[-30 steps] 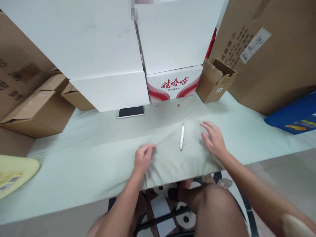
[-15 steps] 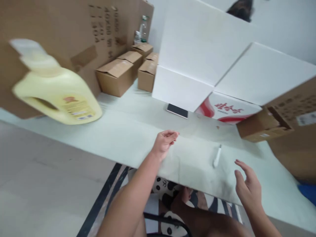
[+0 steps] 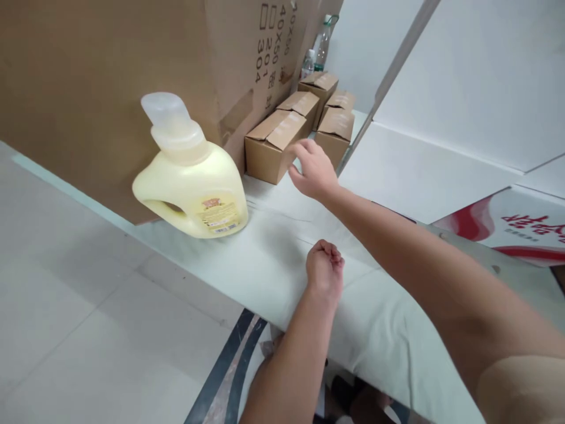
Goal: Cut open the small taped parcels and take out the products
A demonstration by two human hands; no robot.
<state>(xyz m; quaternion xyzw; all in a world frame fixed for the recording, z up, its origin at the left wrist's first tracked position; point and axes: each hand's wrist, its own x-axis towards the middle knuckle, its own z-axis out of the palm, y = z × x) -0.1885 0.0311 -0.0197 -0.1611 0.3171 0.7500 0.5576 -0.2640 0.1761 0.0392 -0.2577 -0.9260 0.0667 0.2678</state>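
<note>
My right hand (image 3: 314,169) is stretched out over the table, its fingers bent and apart, with nothing seen between them. The fingertips are at the near end of a small brown carton (image 3: 265,156); whether they touch it I cannot tell. Just below, my left hand (image 3: 325,268) is closed above the table with its fingers curled in. What it holds, if anything, is hidden. Beside that carton stand more small taped cartons, one of them (image 3: 334,129) just behind my right hand.
A pale yellow jug (image 3: 189,182) with a handle stands at the table's left edge, by a large cardboard box (image 3: 176,53). Plastic bottles (image 3: 323,44) stand behind the small cartons. White panels (image 3: 424,171) and a red-and-white printed box (image 3: 529,224) are on the right.
The view has swung left. My right hand has crossed from the table's right side to the small cartons. My left hand stays closed. The white pen-like tool is out of view.
</note>
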